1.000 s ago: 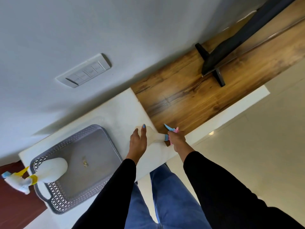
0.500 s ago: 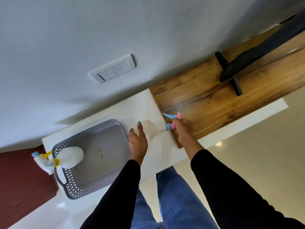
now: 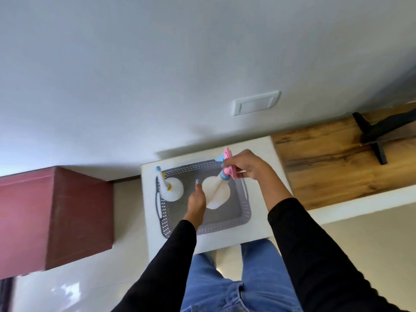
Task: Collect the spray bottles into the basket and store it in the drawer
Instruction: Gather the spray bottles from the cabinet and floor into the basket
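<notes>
A grey perforated basket (image 3: 245, 212) sits on a white counter (image 3: 258, 154). Both my hands hold a white spray bottle (image 3: 217, 192) with a pink and blue head over the basket's middle. My right hand (image 3: 249, 166) grips its pink trigger head. My left hand (image 3: 197, 199) presses against the left side of the bottle's body. A second white spray bottle (image 3: 173, 189), with a yellow collar and blue nozzle, lies in the basket's left end, its head leaning over the rim.
A dark red cabinet (image 3: 56, 212) stands to the left of the counter. A wooden top (image 3: 337, 167) with a black stand (image 3: 373, 136) lies to the right. A white switch plate (image 3: 255, 105) is on the wall behind. My jeans show below the counter edge.
Both hands have lifted the pink-headed bottle off the counter and carried it left over the basket. The view has swung left, so the basket now sits centred.
</notes>
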